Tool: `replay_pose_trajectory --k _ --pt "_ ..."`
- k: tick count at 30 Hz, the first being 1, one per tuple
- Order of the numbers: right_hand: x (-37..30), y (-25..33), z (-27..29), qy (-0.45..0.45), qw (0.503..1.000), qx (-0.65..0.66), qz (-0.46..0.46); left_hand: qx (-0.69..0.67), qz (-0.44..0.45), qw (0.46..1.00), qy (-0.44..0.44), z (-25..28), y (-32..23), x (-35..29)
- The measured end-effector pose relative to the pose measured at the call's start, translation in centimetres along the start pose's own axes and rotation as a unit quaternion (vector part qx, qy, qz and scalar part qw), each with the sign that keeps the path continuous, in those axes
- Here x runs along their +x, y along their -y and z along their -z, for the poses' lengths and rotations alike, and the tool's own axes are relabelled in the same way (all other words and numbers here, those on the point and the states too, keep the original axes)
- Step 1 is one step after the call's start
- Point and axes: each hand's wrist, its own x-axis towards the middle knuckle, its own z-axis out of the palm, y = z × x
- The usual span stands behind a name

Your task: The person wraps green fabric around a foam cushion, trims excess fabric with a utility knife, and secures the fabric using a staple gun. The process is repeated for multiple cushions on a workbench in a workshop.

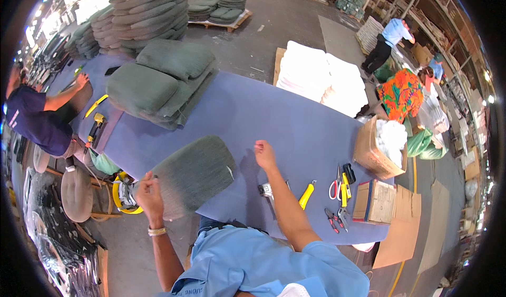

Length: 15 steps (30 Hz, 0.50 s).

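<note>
A dark grey-green seat cushion (192, 176) lies flat on the blue-covered table in front of me, its near left end reaching over the edge. My left hand (150, 194) is at that end with curled fingers; whether it grips the fabric or some small thing is unclear. My right hand (263, 154) is raised to the right of the cushion, fingers pinched together, and anything in them is too small to make out. A small white strip (230, 172) shows at the cushion's right edge. Beneath my right forearm lies a metal tool (265, 190), partly hidden, with a yellow-handled cutter (307, 194) beside it.
Stacked cushions (158, 81) stand at the table's far left, near a co-worker (39, 112). Scissors (335, 189), pliers (332, 220) and a small box (375, 201) lie to the right. Behind them is a carton (380, 147) of white stuffing. White padding (319, 78) is piled beyond the table.
</note>
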Motion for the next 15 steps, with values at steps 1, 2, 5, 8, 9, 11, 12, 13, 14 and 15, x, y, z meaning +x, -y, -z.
replay_pose_trajectory --k 1,2,5,8,9,11,12,13,14,15 --pt "-0.8 0.4 0.6 -0.020 0.996 -0.067 0.058 0.086 -0.037 0.996 0.005 -0.9 2.8 -0.3" --pt "-1.5 1.1 1.1 -0.037 0.983 -0.134 0.121 0.086 0.073 0.994 0.004 -1.5 7.0 -1.0" --pt "-6.7 0.4 1.2 0.158 0.986 0.043 0.033 0.115 0.158 0.981 -0.002 -2.5 14.1 -5.1" --pt "-15.4 -2.7 1.2 0.302 0.951 -0.015 -0.067 0.098 0.156 0.983 0.015 -3.0 15.6 -5.9" --pt "-18.1 -3.7 1.8 0.334 0.939 -0.073 -0.049 0.083 0.166 0.982 0.016 -2.9 15.7 -6.3" --pt "-22.8 -7.0 3.1 0.392 0.912 -0.116 -0.038 0.113 0.128 0.984 0.052 -3.2 14.7 -6.1" --pt "-23.2 -7.2 3.7 0.365 0.924 -0.089 -0.070 0.120 0.134 0.981 0.078 -3.5 13.2 -5.7" --pt "-24.0 -7.5 4.7 0.354 0.927 -0.065 -0.108 0.154 0.119 0.975 0.104 -3.3 13.4 -6.2" --pt "-25.0 -7.8 5.8 0.339 0.927 -0.045 -0.154 0.162 0.130 0.972 0.107 -3.1 12.9 -6.6" --pt "-24.8 -7.7 6.7 0.360 0.918 -0.067 -0.152 0.169 0.142 0.969 0.109 -3.0 12.4 -6.9"
